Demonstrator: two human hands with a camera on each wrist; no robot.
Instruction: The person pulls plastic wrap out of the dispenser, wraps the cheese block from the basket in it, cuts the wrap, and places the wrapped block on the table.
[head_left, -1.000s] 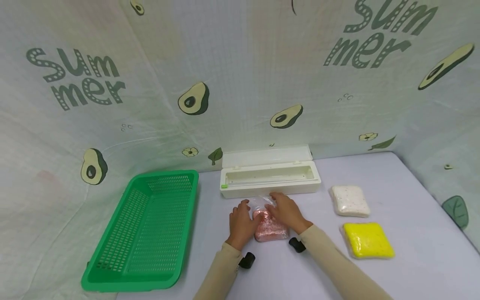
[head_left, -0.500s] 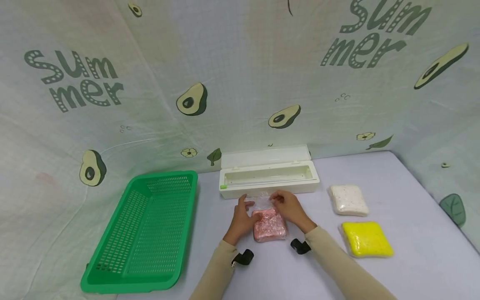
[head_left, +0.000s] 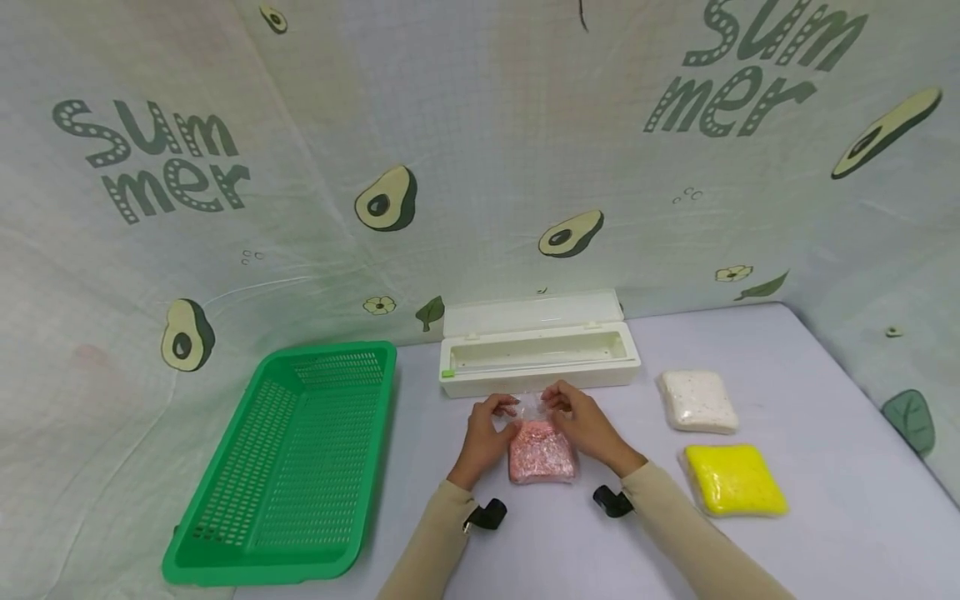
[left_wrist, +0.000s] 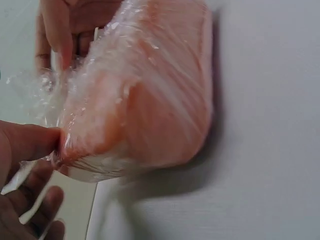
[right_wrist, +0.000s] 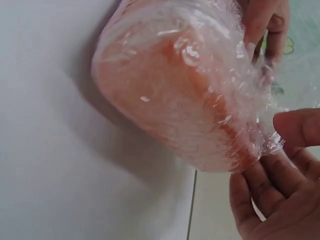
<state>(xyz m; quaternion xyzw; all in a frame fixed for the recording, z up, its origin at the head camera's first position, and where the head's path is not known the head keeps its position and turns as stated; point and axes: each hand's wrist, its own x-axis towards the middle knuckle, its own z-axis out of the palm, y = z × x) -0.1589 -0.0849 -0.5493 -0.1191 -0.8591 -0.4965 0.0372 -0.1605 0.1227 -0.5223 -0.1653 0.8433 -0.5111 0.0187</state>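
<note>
A pink block (head_left: 543,454) wrapped in clear cling film lies on the table between both hands, its loose film (head_left: 531,406) gathered at the far end. My left hand (head_left: 483,442) pinches the film at the block's far left corner. In the left wrist view, that thumb (left_wrist: 37,142) presses at the block's edge, with its fingers bent below the film. My right hand (head_left: 592,429) pinches film at the far right corner. The right wrist view shows crinkled film (right_wrist: 260,125) between the right thumb (right_wrist: 300,127) and fingers (right_wrist: 270,185).
Just behind the hands stands a white cling film dispenser (head_left: 540,379), its lid (head_left: 532,312) raised. A green plastic basket (head_left: 318,467) stands at the left. At the right lie a white wrapped block (head_left: 699,402) and a yellow wrapped block (head_left: 735,481). A printed cloth (head_left: 480,167) hangs behind.
The film at the block's far end has gone from spread out to bunched. My left fingers have bent inward onto it, and my right wrist has shifted slightly right.
</note>
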